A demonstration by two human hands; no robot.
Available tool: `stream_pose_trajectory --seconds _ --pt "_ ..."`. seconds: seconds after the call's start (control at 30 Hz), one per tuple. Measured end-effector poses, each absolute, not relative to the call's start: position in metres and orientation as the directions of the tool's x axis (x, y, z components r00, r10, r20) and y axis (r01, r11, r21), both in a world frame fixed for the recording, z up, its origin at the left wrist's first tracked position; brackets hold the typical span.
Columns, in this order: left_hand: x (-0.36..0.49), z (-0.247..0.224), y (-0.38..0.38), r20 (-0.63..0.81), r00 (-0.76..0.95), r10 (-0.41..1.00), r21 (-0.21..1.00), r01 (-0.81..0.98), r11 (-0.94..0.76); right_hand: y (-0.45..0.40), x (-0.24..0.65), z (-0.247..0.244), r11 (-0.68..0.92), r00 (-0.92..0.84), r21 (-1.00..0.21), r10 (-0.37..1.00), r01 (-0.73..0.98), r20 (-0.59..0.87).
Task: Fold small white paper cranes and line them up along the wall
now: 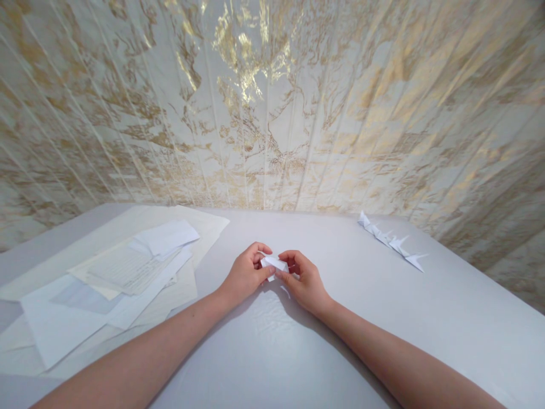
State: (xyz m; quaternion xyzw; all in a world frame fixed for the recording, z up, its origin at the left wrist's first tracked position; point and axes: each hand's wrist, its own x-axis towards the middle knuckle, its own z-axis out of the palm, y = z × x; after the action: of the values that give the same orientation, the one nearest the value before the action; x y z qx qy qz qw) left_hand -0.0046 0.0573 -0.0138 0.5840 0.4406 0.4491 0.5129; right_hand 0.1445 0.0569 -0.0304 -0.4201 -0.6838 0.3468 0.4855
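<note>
Behind the bench (340,335), a white wall covering (272,130) with gold, marbled patterning and narrow straight lines rose from near its far edge. Bright golden glints showed high above the bench's middle. The bench had a smooth, pale top with a soft sheen.

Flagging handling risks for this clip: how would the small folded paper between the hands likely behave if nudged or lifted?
The folded paper is probably very light, being small and held by fingertips. Its visible folded layers suggest it is stiffer than a flat sheet, though pressure could likely crease it. Its flat, angular faces make rolling unlikely.
</note>
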Motion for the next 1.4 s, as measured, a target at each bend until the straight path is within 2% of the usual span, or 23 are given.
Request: stream_pose_trajectory --seconds 0.1,0.27,0.43,1.07,1.23,1.3,1.4 --pt "-0.006 -0.015 0.058 0.095 0.198 0.976 0.990 0.080 -0.113 0.058 0.145 -0.031 0.383 -0.174 -0.893 0.921 0.236 0.349" --pt "-0.008 -0.019 0.060 0.197 0.158 0.967 0.947 0.223 -0.230 0.062 0.146 -0.032 0.266 -0.170 -0.960 0.954 0.086 0.249" --pt "-0.009 -0.020 0.059 0.247 0.128 0.961 0.909 0.314 -0.275 0.066 0.146 -0.031 0.209 -0.105 -0.976 0.974 0.065 0.201" --pt "-0.013 -0.017 0.064 0.328 0.073 0.942 0.854 0.402 -0.329 0.063 0.145 -0.039 0.330 -0.153 -0.938 0.938 0.107 0.312" --pt "-0.010 -0.014 0.060 0.424 0.157 0.892 0.756 0.481 -0.444 0.060 0.146 -0.036 0.439 -0.090 -0.847 0.897 0.301 0.433" --pt "-0.007 -0.013 0.056 0.453 0.153 0.878 0.717 0.523 -0.461 0.059 0.147 -0.036 0.509 -0.119 -0.767 0.854 0.389 0.507" --pt "-0.003 -0.011 0.050 0.463 0.114 0.879 0.688 0.578 -0.438 0.058 0.150 -0.035 0.632 -0.210 -0.584 0.749 0.508 0.628"
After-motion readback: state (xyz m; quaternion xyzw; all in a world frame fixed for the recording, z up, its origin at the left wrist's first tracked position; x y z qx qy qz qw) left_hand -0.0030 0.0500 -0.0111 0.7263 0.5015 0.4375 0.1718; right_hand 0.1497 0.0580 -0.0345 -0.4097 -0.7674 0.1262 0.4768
